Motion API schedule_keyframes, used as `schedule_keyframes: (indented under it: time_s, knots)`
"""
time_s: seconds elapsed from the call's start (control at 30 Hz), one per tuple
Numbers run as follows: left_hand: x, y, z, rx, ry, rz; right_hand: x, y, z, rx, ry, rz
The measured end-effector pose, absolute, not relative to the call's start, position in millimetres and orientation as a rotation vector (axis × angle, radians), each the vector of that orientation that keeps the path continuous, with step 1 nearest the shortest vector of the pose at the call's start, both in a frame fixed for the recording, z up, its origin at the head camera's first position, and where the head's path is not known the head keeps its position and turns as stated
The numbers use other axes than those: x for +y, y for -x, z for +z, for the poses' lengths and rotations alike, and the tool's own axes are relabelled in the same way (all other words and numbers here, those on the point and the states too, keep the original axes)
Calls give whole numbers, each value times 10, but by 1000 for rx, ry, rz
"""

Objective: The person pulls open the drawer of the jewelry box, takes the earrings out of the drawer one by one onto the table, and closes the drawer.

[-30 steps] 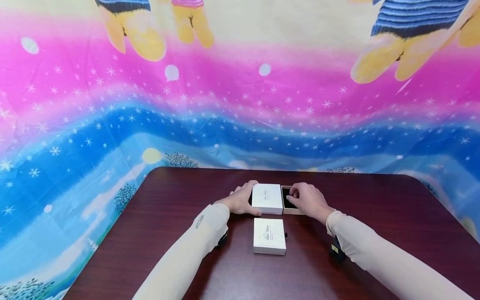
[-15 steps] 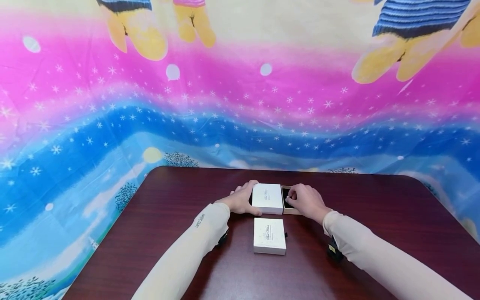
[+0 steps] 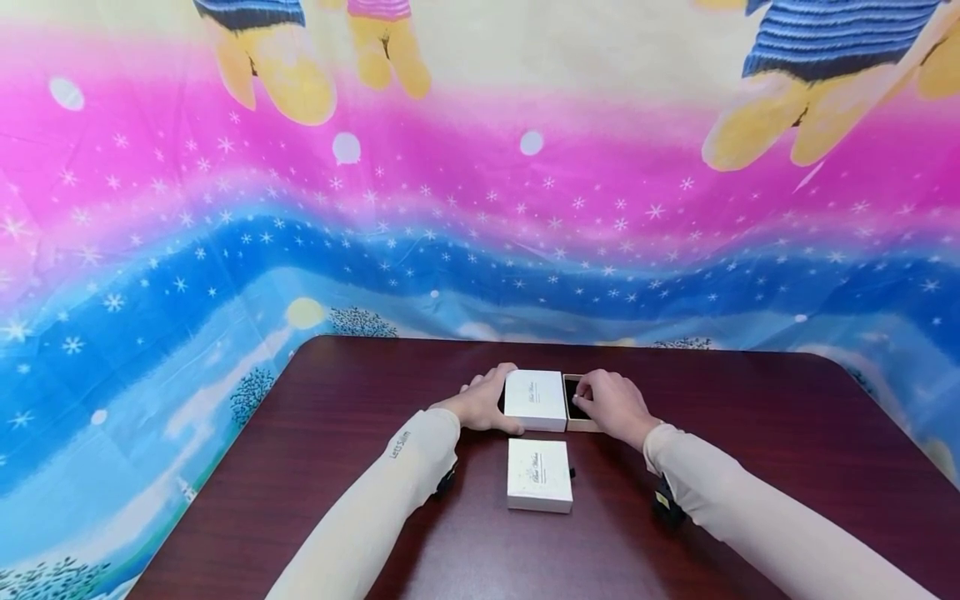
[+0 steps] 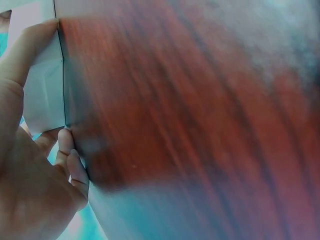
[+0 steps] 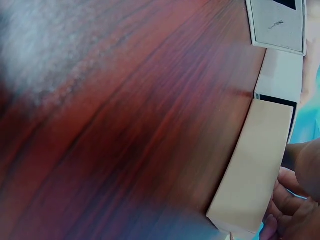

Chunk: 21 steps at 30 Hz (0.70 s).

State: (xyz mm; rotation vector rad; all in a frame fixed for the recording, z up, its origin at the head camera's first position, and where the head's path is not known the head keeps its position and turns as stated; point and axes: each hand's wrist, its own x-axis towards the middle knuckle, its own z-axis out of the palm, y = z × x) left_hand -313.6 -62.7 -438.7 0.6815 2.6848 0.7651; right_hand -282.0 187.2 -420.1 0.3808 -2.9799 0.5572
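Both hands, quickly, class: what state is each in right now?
Left hand: holding the farther white box.
Right hand: curled over the drawer; cannot tell whether it holds anything.

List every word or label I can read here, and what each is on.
"Best Wishes", apparently: on the farther box and the nearer box.
"Let's Slim", slightly blurred: on the left sleeve.
Too small to read: finer print on both boxes, any marking on the yellow patch.

The left sleeve [image 3: 363,510], at lower left of the frame, is long and cream, with small dark lettering [image 3: 400,445] near its cuff. The right sleeve [image 3: 757,504], at lower right, is also cream and wrinkled. Below it sits a black wrist device [image 3: 670,510] with a yellow mark [image 3: 662,500].
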Motion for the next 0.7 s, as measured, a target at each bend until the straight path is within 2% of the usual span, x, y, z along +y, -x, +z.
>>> schedule_keyframes:
  time_s: [0.7]
  knots:
    - [-622, 3121, -4367, 2687, -673, 766, 1898, 2820, -4146, -2972, -390, 639]
